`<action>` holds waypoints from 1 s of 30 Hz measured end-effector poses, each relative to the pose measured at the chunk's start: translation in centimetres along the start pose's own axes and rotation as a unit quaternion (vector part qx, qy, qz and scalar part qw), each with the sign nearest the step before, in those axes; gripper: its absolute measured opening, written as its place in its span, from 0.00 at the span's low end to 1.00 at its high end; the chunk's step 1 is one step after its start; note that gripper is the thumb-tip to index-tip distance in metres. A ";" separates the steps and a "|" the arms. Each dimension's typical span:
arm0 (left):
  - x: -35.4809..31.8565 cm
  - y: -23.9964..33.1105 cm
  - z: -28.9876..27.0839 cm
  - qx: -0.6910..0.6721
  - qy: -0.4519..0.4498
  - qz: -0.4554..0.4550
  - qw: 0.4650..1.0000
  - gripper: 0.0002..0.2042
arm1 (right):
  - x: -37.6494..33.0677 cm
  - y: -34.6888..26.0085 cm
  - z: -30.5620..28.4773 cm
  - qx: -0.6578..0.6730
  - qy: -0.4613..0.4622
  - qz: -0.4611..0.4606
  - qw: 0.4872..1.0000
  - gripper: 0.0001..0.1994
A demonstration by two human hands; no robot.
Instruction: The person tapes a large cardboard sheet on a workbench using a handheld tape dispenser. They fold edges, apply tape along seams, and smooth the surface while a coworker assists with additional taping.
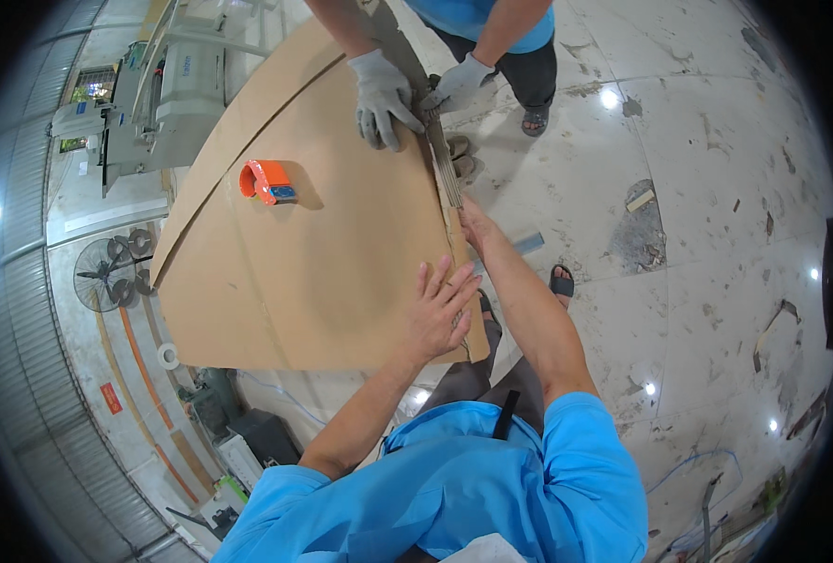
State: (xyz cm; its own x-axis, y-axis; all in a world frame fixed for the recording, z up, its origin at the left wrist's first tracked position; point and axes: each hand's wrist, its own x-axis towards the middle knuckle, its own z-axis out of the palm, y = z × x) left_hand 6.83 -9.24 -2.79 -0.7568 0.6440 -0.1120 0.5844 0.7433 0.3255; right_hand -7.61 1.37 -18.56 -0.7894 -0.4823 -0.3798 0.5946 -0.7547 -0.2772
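Bright, sharp, glossy floor glare, fisheye-bent edges

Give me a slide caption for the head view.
Left hand flat on cardboard sheet; right hand at its edge.

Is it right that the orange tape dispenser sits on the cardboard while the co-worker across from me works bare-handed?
Not quite. The head view shows the co-worker's hands in grey gloves, not bare. The orange tape dispenser does sit on the cardboard.

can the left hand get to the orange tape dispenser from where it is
Probably yes: the left hand lies flat on the cardboard, and only bare board lies between it and the tape dispenser.
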 end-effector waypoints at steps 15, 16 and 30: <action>-0.2 -0.4 0.6 -0.064 0.031 0.001 0.997 0.28 | -3.6 -4.5 6.8 -0.258 0.125 -0.033 0.957 0.38; -0.2 -0.4 0.7 -0.064 0.034 0.003 0.997 0.28 | -3.7 -4.5 6.9 -0.269 0.138 -0.036 0.953 0.38; -0.2 -0.4 0.8 -0.033 0.069 -0.004 0.997 0.26 | -3.1 -3.1 8.1 -0.526 0.180 -0.202 0.807 0.55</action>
State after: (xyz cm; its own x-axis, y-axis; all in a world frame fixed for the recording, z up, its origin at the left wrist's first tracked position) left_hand 7.02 -9.52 -3.62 -0.7970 0.6038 0.0145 0.5612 0.7315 0.3873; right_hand -8.25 1.62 -9.37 -0.9680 0.0108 -0.2508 0.2510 0.0673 -0.9657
